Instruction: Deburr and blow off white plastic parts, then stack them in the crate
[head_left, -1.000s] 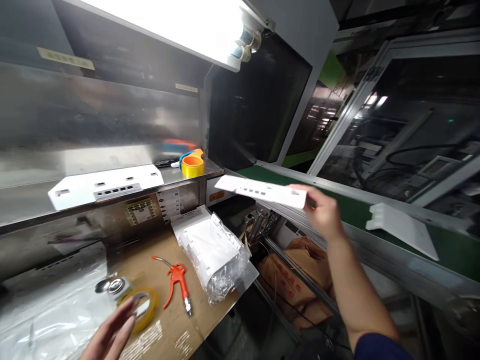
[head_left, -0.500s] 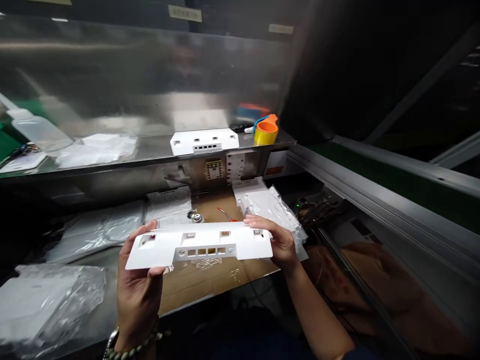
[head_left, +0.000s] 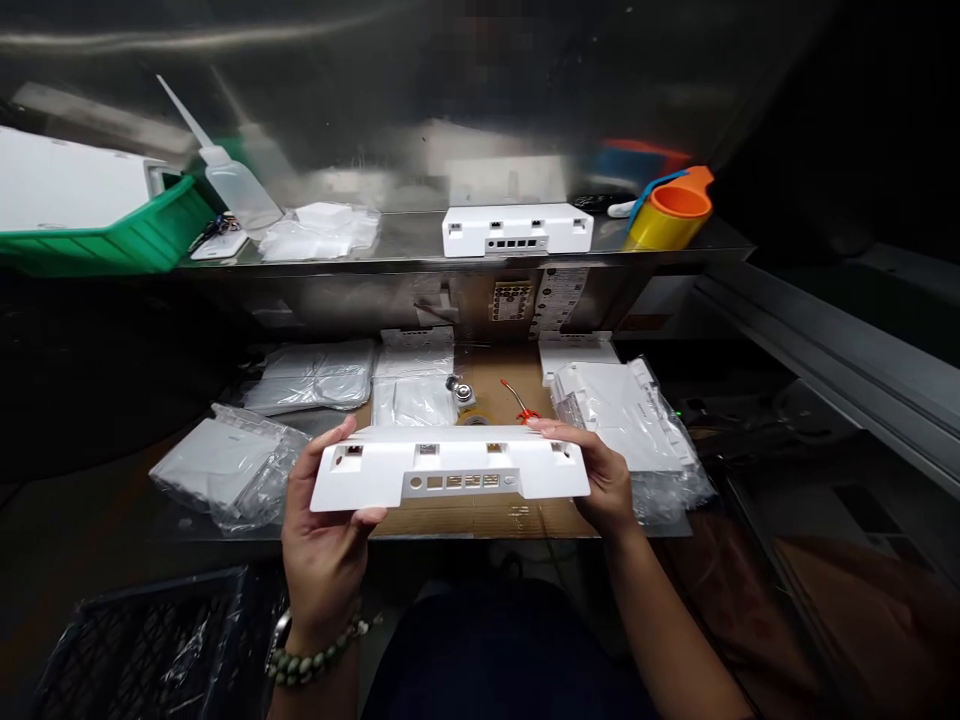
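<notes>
A white plastic router housing [head_left: 450, 462] with a row of port cut-outs is held level above the front of the bench. My left hand [head_left: 326, 510] grips its left end, thumb below and fingers over the top. At the right end, my right hand [head_left: 592, 475] is closed round the edge, with fingertips on the top and the thumb hidden. Through the openings the cardboard [head_left: 420, 522] beneath shows. Just behind the housing lie red-handled scissors [head_left: 525, 412] and a small round metal part [head_left: 464, 393].
Bagged white panels [head_left: 622, 415] lie at right, with more bagged white parts [head_left: 225, 465] at left. The shelf bears a similar white housing [head_left: 517, 228], a squeeze bottle [head_left: 238, 188], a yellow tape roll [head_left: 664, 225] and a green bin [head_left: 112, 240]. A black crate [head_left: 142, 640] stands low left.
The camera view has swung left and down, bringing the green bin and black crate into sight. Both hands still hold the housing, which now sits more level.
</notes>
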